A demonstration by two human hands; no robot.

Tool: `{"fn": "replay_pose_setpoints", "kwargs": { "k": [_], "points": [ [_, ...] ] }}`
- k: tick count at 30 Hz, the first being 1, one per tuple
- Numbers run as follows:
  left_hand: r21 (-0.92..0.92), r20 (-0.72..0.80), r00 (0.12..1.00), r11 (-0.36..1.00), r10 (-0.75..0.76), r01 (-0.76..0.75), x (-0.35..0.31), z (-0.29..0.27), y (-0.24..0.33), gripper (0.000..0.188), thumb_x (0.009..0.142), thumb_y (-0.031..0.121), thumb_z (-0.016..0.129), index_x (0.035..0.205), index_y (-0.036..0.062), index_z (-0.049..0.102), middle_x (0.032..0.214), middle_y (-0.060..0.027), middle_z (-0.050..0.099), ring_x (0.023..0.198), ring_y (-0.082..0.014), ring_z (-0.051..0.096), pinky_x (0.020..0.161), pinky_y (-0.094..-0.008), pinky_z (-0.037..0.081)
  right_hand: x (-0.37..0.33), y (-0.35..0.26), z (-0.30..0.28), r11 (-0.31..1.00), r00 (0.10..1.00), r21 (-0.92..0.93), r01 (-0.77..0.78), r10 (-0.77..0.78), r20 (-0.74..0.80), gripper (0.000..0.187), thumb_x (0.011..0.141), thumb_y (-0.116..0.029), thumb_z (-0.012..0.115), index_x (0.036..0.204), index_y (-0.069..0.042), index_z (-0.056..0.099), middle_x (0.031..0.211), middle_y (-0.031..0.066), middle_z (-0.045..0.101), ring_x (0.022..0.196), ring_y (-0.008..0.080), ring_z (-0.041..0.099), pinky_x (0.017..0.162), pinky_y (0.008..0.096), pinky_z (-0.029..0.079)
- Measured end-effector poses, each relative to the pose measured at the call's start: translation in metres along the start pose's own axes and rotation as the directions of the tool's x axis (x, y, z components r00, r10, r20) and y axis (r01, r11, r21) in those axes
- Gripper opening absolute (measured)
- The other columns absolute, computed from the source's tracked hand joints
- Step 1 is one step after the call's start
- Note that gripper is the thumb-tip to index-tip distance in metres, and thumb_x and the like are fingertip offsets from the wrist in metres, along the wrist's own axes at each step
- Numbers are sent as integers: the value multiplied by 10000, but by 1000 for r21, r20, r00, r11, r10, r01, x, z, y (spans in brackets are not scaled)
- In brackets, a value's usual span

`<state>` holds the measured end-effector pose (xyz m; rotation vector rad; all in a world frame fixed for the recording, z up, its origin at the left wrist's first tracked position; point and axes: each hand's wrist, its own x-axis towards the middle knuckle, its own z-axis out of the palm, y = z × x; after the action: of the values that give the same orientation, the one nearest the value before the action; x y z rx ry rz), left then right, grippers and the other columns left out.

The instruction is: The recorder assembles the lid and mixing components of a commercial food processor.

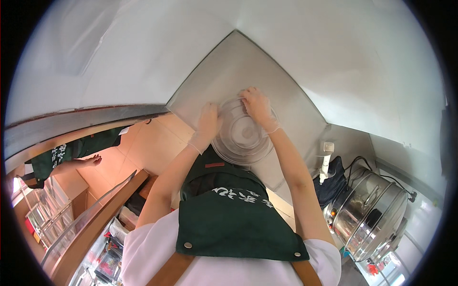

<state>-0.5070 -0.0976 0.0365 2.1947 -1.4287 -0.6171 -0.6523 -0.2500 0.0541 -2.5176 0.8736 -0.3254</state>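
Both hands are in thin clear gloves, at a round, see-through plastic container [246, 136] with ringed edges; whether it is one piece or several nested ones, I cannot tell. It is over the near part of a grey metal counter [224, 62], close in front of my dark green apron. My left hand [209, 122] grips its left rim, fingers closed and partly hidden. On the far rim, my right hand [257, 107] has its fingers bent over the edge, its palm covering part of the upper right side.
White walls [343, 52] meet behind the counter's far corner. To the right stand a white pump dispenser [326, 162], a dark cloth [331, 181] and a round metal steamer [367, 209] with a cord. Another person [71, 155] in a green apron is at the left, beyond a wood-edged partition [98, 229].
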Motion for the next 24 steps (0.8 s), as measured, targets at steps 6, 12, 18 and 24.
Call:
{"fn": "replay_pose_setpoints", "kwargs": {
  "k": [6,12,18,24],
  "points": [
    [157,-35,985,974,170,-163,33,0,31,288,792,37,573,1075,33,520,1063,-203,534,1066,-377,526,868,-432,485,-2,17,2,970,998,245,-9,22,-54,199,794,-32,588,973,-83,660,958,106,634,939,327,607,764,426,509],
    [138,21,972,962,234,-235,54,13,26,411,814,-7,538,1214,80,495,1133,-151,526,1079,-342,538,829,-419,516,-22,38,-8,821,962,549,-156,252,-104,259,853,-9,543,1085,-52,649,1063,128,657,1017,294,626,871,364,486],
    [230,104,977,951,186,-205,48,16,16,474,815,-18,561,1251,155,490,1171,-136,489,1118,-333,533,788,-440,535,-107,48,-39,707,674,443,-552,691,-263,145,865,-103,618,985,-44,676,932,138,649,814,286,652,719,354,503],
    [290,158,976,938,150,-191,42,4,19,466,808,43,592,1247,165,495,1149,-129,495,1080,-329,531,796,-441,526,-154,6,-30,787,755,125,-605,616,-225,98,833,-151,656,883,-74,692,878,113,623,817,295,630,691,396,504]
  ]
}}
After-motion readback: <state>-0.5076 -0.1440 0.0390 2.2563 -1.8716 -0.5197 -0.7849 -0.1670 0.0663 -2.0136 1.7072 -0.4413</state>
